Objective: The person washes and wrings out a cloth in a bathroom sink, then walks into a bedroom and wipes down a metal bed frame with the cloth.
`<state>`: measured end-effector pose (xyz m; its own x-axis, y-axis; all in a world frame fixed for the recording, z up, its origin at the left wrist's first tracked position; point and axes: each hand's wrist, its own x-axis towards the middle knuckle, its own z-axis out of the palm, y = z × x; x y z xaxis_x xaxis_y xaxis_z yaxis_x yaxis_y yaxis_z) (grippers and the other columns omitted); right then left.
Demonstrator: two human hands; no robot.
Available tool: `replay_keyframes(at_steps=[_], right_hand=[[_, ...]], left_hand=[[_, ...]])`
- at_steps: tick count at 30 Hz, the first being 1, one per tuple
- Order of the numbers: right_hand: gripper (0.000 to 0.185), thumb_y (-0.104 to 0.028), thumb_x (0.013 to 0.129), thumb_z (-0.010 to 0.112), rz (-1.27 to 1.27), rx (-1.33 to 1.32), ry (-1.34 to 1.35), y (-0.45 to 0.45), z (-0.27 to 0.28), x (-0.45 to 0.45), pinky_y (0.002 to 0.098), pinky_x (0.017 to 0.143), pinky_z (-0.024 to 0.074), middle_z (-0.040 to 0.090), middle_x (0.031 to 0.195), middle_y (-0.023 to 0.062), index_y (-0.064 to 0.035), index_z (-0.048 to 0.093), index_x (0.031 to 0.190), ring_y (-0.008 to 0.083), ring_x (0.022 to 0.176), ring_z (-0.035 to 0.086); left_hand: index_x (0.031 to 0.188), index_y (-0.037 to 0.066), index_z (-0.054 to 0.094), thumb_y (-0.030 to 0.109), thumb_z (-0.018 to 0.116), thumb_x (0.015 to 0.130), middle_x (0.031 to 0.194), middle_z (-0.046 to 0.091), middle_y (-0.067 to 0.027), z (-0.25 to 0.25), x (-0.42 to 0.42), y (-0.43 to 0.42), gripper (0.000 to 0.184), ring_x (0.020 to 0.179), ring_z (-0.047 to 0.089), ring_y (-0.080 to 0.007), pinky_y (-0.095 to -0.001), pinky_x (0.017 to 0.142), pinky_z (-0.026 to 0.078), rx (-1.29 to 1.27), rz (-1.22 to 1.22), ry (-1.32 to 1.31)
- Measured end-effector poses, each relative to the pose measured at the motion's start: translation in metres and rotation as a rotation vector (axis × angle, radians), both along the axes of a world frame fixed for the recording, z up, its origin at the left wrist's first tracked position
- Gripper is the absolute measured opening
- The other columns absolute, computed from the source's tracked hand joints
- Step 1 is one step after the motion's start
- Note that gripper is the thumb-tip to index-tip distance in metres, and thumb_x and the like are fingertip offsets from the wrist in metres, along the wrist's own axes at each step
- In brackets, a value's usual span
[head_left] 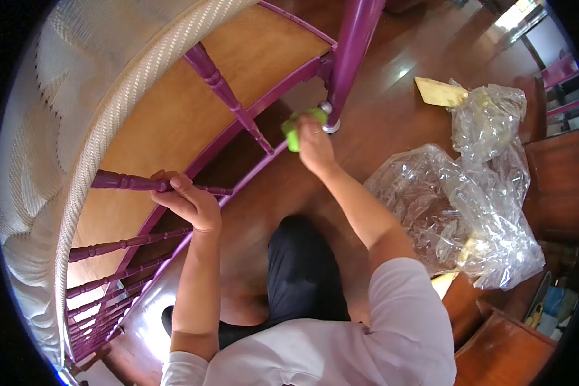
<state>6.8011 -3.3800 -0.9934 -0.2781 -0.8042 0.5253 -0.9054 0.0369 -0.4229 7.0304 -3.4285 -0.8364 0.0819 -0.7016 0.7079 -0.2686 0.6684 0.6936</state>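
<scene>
My left hand (190, 201) is closed around a purple turned spindle (123, 181) of a bed frame, its thumb lying along the top. My right hand (315, 147) grips a bright green cloth (294, 134), slightly blurred, at the foot of the thick purple bed post (354, 55). The cloth is beside the low purple rail (254, 170), close to the post's silvery foot (331, 127). Whether it touches the post or the rail I cannot tell. Above the spindles lies a cream mattress with corded edging (100, 145).
A heap of clear plastic wrapping (457, 212) lies on the brown floor to my right, with a yellowish flat piece (439, 92) at its far end. Wooden furniture (505, 341) stands at the lower right. My dark-clad knee (305, 270) is bent in front of me.
</scene>
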Motion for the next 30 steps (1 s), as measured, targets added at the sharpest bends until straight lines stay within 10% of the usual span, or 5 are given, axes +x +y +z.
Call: replay_keyframes(at_steps=[7, 9, 13, 16, 30], right_hand=[[0.043, -0.031, 0.088, 0.049, 0.077, -0.604, -1.810, 0.050, 0.062, -0.033, 0.0371, 0.093, 0.0358, 0.050, 0.117, 0.0099, -0.0027, 0.042, 0.120, 0.0213, 0.108, 0.047], [0.050, -0.036, 0.087, 0.050, 0.196, -0.862, -1.923, 0.063, 0.113, -0.043, 0.0407, 0.095, 0.0347, 0.049, 0.119, 0.0104, -0.0028, 0.039, 0.123, 0.0237, 0.111, 0.045], [0.067, -0.056, 0.086, 0.035, 0.472, -1.078, -1.493, 0.049, 0.213, -0.057, 0.0412, 0.096, 0.0330, 0.044, 0.123, 0.0140, -0.0020, 0.036, 0.125, 0.0255, 0.111, 0.045], [0.069, -0.058, 0.087, 0.028, 0.052, -0.971, -1.239, -0.001, 0.233, -0.076, 0.0379, 0.095, 0.0333, 0.043, 0.122, 0.0140, -0.0007, 0.035, 0.125, 0.0243, 0.109, 0.045], [0.048, -0.039, 0.094, 0.029, -0.203, -0.765, -1.145, -0.043, 0.040, -0.110, 0.0329, 0.085, 0.0382, 0.051, 0.107, 0.0105, 0.0009, 0.043, 0.117, 0.0202, 0.096, 0.049]], left_hand=[[0.113, -0.006, 0.026, 0.018, 0.036, 0.093, 0.082, 0.039, -0.0071, -0.006, -0.003, -0.004, 0.032, 0.066, 0.034, -0.0119, -0.0254, 0.058, 0.031, -0.040, 0.007, 0.026], [0.113, -0.005, 0.026, 0.018, 0.037, 0.093, 0.083, 0.038, -0.0071, -0.005, -0.001, -0.002, 0.033, 0.068, 0.034, -0.0121, -0.0253, 0.059, 0.031, -0.019, -0.019, 0.043], [0.113, -0.005, 0.026, 0.020, 0.038, 0.093, 0.084, 0.037, -0.0066, -0.005, 0.000, -0.002, 0.034, 0.070, 0.033, -0.0117, -0.0242, 0.059, 0.030, -0.006, 0.004, 0.030], [0.111, -0.004, 0.026, 0.023, 0.038, 0.092, 0.085, 0.035, -0.0059, -0.005, -0.002, -0.001, 0.035, 0.069, 0.032, -0.0113, -0.0239, 0.058, 0.030, -0.009, -0.001, 0.042], [0.114, -0.001, 0.026, 0.027, 0.041, 0.090, 0.085, 0.036, -0.0045, -0.002, -0.010, 0.001, 0.040, 0.066, 0.032, -0.0113, -0.0252, 0.056, 0.030, 0.065, 0.024, 0.162]])
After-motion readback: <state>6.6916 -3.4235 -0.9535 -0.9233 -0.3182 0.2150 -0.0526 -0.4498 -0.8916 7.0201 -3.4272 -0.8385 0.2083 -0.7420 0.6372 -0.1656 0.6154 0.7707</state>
